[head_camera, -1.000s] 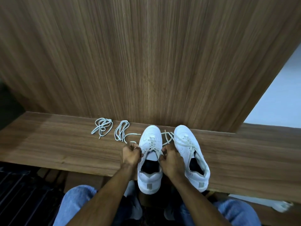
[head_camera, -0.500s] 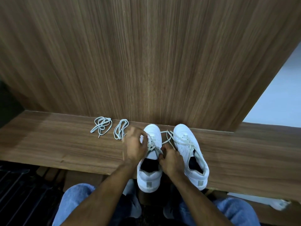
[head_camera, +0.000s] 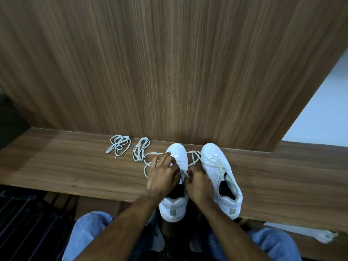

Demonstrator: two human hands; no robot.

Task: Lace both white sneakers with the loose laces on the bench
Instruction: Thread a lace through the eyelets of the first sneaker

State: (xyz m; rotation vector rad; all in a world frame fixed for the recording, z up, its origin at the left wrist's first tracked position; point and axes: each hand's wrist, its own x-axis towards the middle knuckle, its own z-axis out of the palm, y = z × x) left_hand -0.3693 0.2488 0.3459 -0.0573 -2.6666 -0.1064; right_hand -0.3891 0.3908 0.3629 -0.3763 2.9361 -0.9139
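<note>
On the desk [head_camera: 56, 166], the left hand [head_camera: 162, 173] lies over the left sneaker [head_camera: 176, 185], fingers spread. The right hand [head_camera: 198, 183] pinches its lace [head_camera: 185, 174]. Two loose laces [head_camera: 130, 149] lie well left.

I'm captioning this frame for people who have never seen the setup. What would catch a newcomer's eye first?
First, the two white sneakers: the left sneaker and the right sneaker stand side by side at the bench's near edge. Both hands work on the left one: the left hand lies spread over it, while the right hand pinches its lace. Two loose lace bundles lie further left, near the wood panel.
</note>
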